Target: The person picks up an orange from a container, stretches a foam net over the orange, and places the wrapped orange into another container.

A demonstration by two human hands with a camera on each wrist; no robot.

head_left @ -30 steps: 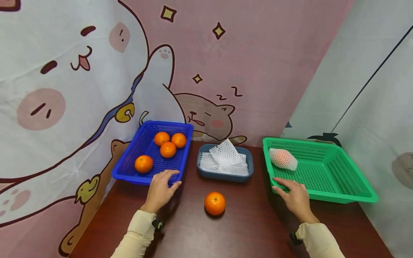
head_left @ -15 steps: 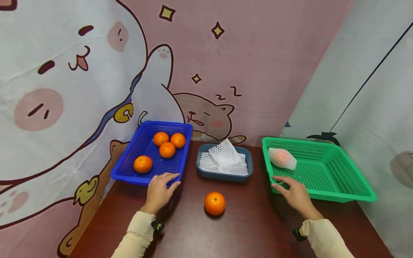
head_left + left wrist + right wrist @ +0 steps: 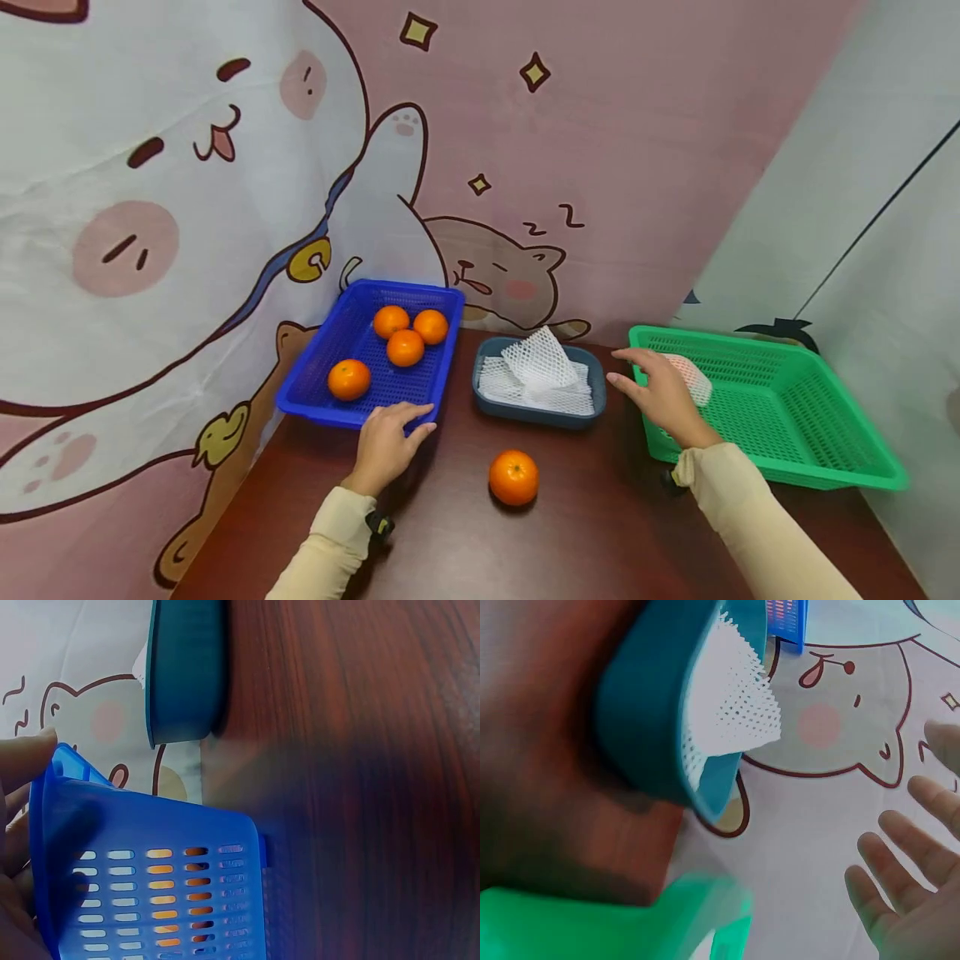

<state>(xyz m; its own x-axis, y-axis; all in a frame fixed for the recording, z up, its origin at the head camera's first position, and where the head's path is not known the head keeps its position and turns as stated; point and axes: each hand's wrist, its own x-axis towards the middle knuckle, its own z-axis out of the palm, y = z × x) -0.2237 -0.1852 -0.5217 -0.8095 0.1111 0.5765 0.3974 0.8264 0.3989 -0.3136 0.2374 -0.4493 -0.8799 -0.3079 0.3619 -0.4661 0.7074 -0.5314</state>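
My left hand (image 3: 386, 450) hovers at or rests on the near rim of the blue basket (image 3: 318, 413), thumb and fingers spread, gripping nothing I can make out. Several oranges (image 3: 405, 348) lie inside that basket. My right hand (image 3: 660, 396) is raised over the left side of the green basket (image 3: 817, 477), fingers spread and nothing in them. It partly hides an orange in a white foam net (image 3: 692, 379). To its left, white foam net sleeves (image 3: 540, 364) are piled in a dark blue-grey tray (image 3: 532, 414). A single orange (image 3: 513, 477) sits on the table between my hands.
The brown wooden table (image 3: 570, 550) carries everything. A cartoon-printed cloth (image 3: 637, 167) hangs behind it and along the sides. The tray stands between the two baskets, close to the cloth.
My right hand has left the green basket's near-left rim, moving up and left toward the tray. The view has turned slightly left. My left hand and the oranges stay put.
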